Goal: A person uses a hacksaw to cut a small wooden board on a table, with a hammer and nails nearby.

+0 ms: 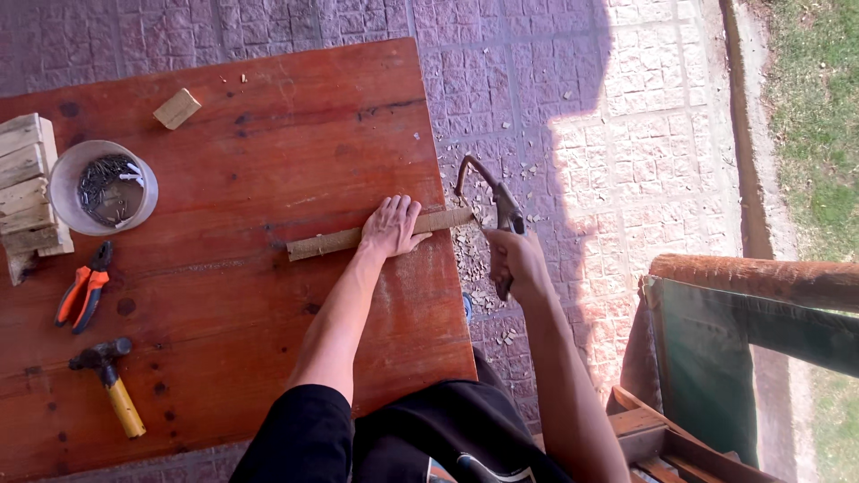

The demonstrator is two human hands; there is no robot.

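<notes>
We see a long pale wooden strip (376, 234) lying across the reddish wooden worktop (268, 134), its end overhanging the right edge. Our left hand (392, 226) presses flat on it, hiding its middle. Our right hand (512, 261) grips a metal-framed hacksaw (488, 197), blade hard to make out.

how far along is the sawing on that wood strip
Done: small cut wooden blocks sit stacked at the table's left edge, and wood chips litter the paving below the overhang. In hand: the left hand pins the long thin wooden strip to the reddish wooden table while the right hand holds the small metal-framed hacksaw at its overhanging end. Left: that end is still attached.
</notes>
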